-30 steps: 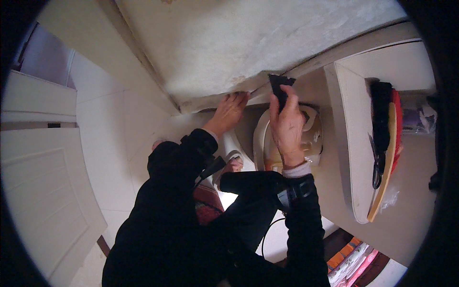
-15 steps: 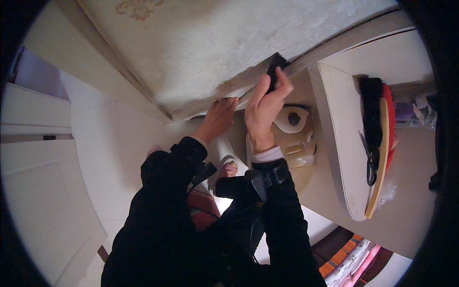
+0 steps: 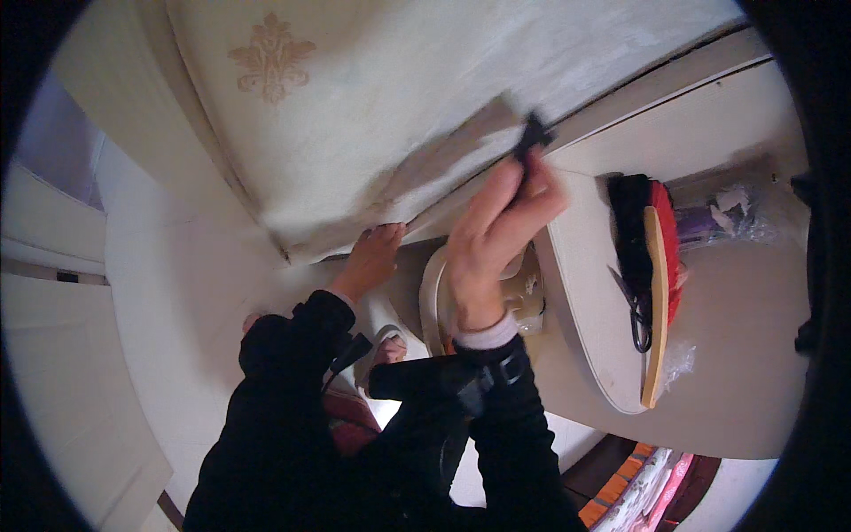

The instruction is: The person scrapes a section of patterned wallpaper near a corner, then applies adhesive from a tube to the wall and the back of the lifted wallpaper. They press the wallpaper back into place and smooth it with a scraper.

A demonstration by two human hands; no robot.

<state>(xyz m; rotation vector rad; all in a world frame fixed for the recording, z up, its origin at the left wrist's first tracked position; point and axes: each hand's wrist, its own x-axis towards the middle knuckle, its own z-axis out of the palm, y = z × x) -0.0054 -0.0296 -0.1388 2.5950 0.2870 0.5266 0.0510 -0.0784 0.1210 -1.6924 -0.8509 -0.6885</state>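
Note:
My right hand point(image 3: 496, 222) is closed round a small dark black piece point(image 3: 534, 135), pinched between thumb and fingers. The piece is smeared by motion, so its kind is unclear. It is in front of the cream patterned wall point(image 3: 355, 106), close above the baseboard; whether it touches the wall I cannot tell. My left hand point(image 3: 365, 260) rests with its fingers stretched along the top edge of the baseboard point(image 3: 434, 213), holding nothing. A grey, dirty-looking band with a shadow runs along the lower wall between the hands.
To the right, a pale shelf point(image 3: 576, 293) holds a red-and-black brush with a wooden handle point(image 3: 656, 310), black scissors point(image 3: 638, 324) and clear plastic wrapping point(image 3: 731, 217). A beige plastic stool-like object point(image 3: 434, 288) sits below my right hand. Folded colourful cloths point(image 3: 638, 488) lie lower right. A white door point(image 3: 71, 381) stands left.
The view has shifted, so the wall and shelf appear further left and lower. My right hand has turned and moved slightly with the black piece. My left hand stays at the baseboard edge.

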